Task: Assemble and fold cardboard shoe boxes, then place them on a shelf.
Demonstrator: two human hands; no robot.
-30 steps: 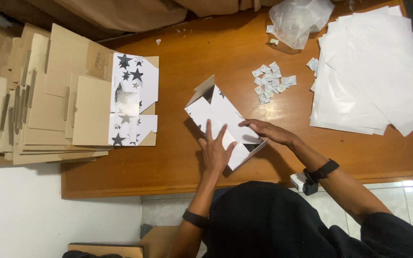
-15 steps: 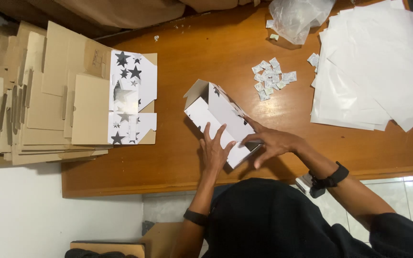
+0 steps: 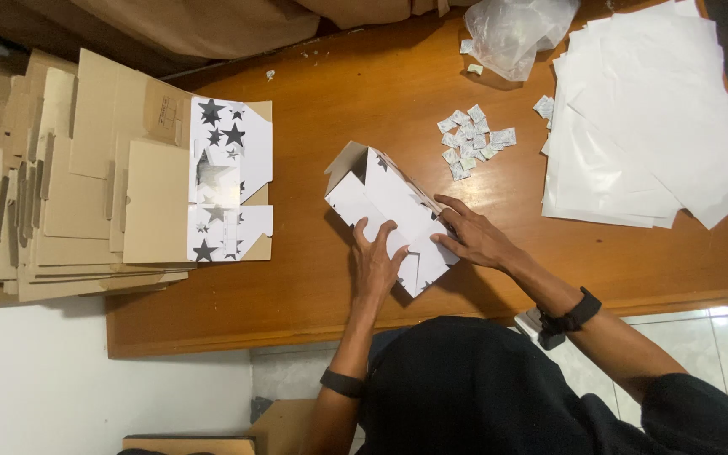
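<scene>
Both hands now flat, fingers spread, pressing white box (image 3: 389,215), raised since before

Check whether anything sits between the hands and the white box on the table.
Nothing visible does. The left hand lies flat on the white box, and the right hand touches its right edge. The small packets lie apart, farther up the table.

One white box (image 3: 385,206) under two hands, one clear plastic bag (image 3: 516,29), one pile of small sachets (image 3: 469,143), two paper-and-cardboard stacks, two black wristbands
</scene>
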